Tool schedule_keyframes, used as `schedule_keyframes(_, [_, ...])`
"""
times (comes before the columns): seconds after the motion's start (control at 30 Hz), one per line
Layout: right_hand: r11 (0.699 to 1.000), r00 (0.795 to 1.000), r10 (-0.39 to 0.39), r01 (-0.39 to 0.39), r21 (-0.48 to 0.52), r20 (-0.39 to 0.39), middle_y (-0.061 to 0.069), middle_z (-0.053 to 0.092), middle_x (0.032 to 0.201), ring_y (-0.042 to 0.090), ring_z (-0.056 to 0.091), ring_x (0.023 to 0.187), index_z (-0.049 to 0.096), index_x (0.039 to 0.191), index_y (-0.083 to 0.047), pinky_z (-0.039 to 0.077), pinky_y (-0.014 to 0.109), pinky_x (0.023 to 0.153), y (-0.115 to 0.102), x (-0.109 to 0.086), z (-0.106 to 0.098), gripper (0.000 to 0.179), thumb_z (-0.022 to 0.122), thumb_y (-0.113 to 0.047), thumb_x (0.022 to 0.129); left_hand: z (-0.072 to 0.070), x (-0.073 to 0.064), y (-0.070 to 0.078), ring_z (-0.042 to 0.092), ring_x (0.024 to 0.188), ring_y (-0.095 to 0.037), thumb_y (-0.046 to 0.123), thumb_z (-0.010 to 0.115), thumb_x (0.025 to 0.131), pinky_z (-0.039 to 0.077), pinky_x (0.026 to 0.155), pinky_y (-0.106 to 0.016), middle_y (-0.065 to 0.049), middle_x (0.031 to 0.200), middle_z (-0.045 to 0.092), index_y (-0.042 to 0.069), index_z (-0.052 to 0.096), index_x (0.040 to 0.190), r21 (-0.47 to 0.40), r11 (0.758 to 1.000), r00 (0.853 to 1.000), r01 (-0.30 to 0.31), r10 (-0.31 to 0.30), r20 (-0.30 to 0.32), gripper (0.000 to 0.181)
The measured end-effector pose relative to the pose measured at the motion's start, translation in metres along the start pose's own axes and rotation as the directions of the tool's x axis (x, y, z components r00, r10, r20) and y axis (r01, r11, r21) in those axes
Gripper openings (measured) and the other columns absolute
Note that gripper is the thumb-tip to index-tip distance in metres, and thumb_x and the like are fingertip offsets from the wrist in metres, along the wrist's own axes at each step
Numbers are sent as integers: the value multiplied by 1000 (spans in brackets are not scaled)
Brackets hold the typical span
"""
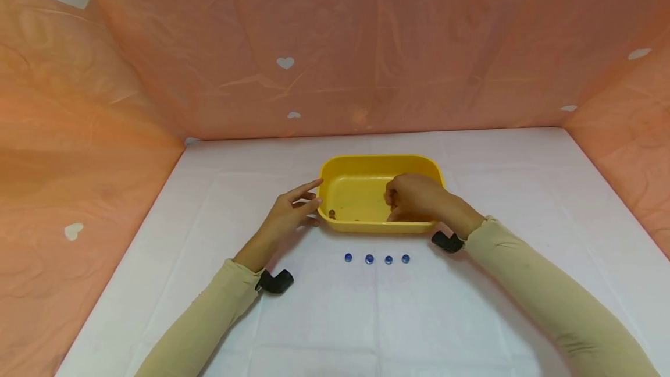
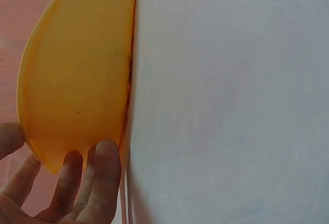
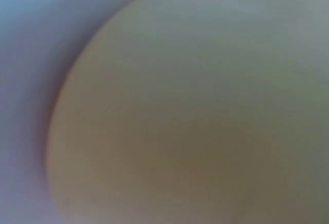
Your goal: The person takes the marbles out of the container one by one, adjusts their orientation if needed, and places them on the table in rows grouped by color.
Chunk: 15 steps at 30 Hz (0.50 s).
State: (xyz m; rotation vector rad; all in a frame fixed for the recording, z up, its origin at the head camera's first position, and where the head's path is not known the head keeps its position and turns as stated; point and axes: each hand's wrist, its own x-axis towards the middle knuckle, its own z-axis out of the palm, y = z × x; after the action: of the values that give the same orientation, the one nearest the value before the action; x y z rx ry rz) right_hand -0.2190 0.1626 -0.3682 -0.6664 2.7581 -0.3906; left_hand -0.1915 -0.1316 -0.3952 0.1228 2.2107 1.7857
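Smooth plastic tray point(image 1: 358, 191) (slightly glossy); sleeves point(image 1: 549, 301) matt cloth.

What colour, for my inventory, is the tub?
The tub is yellow, clearest in the head view.

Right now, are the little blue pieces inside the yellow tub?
No, the four blue pieces lie on the white cloth, outside the yellow tub.

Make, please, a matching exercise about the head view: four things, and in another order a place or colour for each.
1. Left hand
2. Right hand
3. Four blue marbles
4. Tub

A. In a row on the white cloth
B. Yellow
C. At the tub's left end
D. Inside the tub's right half

Pairs: 1-C, 2-D, 3-A, 4-B
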Motion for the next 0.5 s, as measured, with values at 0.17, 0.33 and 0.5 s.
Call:
schedule_keyframes(0.17, [1000,999,-17,16,-26,-29,-3,63,82,16,56,80,68,90,-16,48,30,72,2,-2,1,35,88,-40,72,0,1,0,64,94,-14,15,63,98,63,82,-33,-17,129,51,23,51,147,2,1000,1000,16,-16,1,51])
schedule_keyframes(0.33, [987,987,-157,157,11,-12,-2,61,90,16,54,84,72,104,-18,49,30,79,-7,1,7,28,84,-27,81,-1,2,-1,64,94,-15,16,63,98,63,83,-34,-16,129,51,25,51,147,5,1000,1000,27,-27,-4,51])
schedule_keyframes(0.5, [963,963,-270,270,23,-7,-4,65,98,14,57,90,75,109,-21,53,31,92,-23,11,13,20,74,-17,90,-1,2,-3,64,94,-15,17,63,99,62,84,-34,-16,130,50,25,50,147,3,1000,1000,28,-28,-3,51])
